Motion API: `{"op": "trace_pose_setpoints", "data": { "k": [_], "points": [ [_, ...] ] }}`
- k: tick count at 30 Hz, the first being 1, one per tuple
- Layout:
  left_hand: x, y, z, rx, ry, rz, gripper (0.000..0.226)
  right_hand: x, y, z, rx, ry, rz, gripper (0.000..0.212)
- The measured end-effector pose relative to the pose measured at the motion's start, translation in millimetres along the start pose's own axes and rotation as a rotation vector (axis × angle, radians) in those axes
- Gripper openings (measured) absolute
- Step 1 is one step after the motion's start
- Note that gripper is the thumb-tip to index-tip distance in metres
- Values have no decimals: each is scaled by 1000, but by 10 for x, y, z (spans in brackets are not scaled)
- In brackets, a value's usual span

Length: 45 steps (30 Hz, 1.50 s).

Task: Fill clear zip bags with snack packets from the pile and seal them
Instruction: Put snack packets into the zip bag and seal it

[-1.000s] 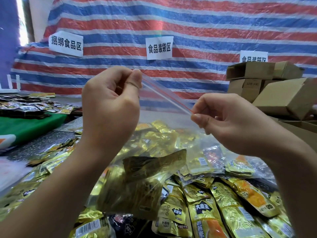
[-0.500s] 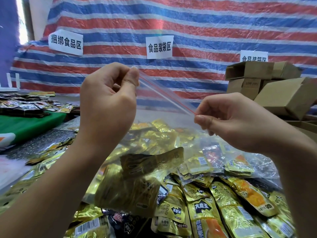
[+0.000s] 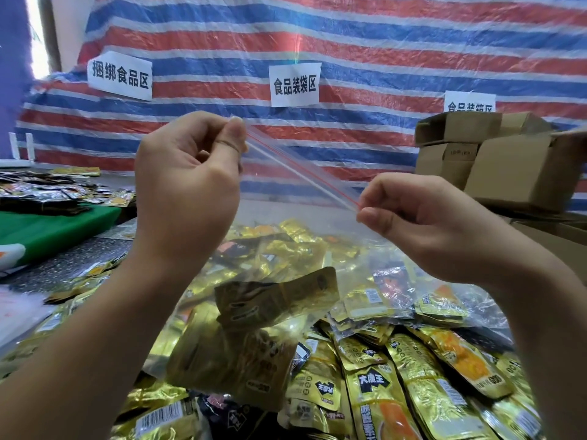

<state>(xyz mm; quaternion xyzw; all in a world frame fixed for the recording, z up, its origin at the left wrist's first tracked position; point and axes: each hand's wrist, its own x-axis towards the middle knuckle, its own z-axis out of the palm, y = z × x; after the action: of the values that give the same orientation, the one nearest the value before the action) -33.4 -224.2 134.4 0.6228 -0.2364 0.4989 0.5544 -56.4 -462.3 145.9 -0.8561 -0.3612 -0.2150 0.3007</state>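
Fingers (image 3: 235, 134) of the left hand (image 3: 187, 188) are curled, thumb against forefinger, pinching the upper left end of the zip strip (image 3: 298, 173) of a clear zip bag (image 3: 317, 249). Far left, a green cloth (image 3: 47, 227) lies on the counter (image 3: 63, 265) with dark packets (image 3: 41, 195) heaped beyond it. From the left pinch the red-lined strip slopes down to the right, taut between the two hands, and the bag hangs below it above the pile of snack packets (image 3: 397, 376). Inside the bag, low and left of centre, sit several gold packets (image 3: 254, 328), one tilted across the top of the others. The pile of gold and orange packets spreads over the counter under and around the bag. At the lower right end of the strip the right hand (image 3: 438, 230) pinches it between thumb and curled forefinger, its other fingers folded in. Behind, a red, white and blue striped tarp (image 3: 349, 42) carries white paper signs (image 3: 293, 85), and cardboard boxes (image 3: 495, 160) are stacked at the far right.
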Motion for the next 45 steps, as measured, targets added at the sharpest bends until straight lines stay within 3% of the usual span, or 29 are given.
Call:
{"op": "trace_pose_setpoints", "data": {
  "k": [5, 13, 23, 27, 30, 33, 37, 45],
  "points": [
    [40, -48, -14, -7, -20, -24, 27, -9, 23, -44, -18, -32, 26, 12],
    [51, -62, -43, 10, -18, -32, 26, -17, -32, -39, -45, -61, 38, 27],
    [45, -24, -58, 36, -21, -6, 26, -28, -28, -46, -2, -39, 49, 21],
    [13, -8, -27, 0, -55, -21, 26, -22, -45, -51, -152, -26, 52, 27],
    [-64, 33, 55, -36, -155, -30, 27, 24, -102, -12, -274, 70, 33, 37],
    [-168, 90, 161, -74, -249, -27, 28, 83, -229, 116, -141, 191, 28, 28],
    [-269, 169, 242, -96, -344, -4, 28, 100, -410, 281, 41, 204, 93, 16],
    [-297, 258, 244, -71, -334, 8, 29, 65, -505, 251, 124, 215, 147, 13]
  ]
}}
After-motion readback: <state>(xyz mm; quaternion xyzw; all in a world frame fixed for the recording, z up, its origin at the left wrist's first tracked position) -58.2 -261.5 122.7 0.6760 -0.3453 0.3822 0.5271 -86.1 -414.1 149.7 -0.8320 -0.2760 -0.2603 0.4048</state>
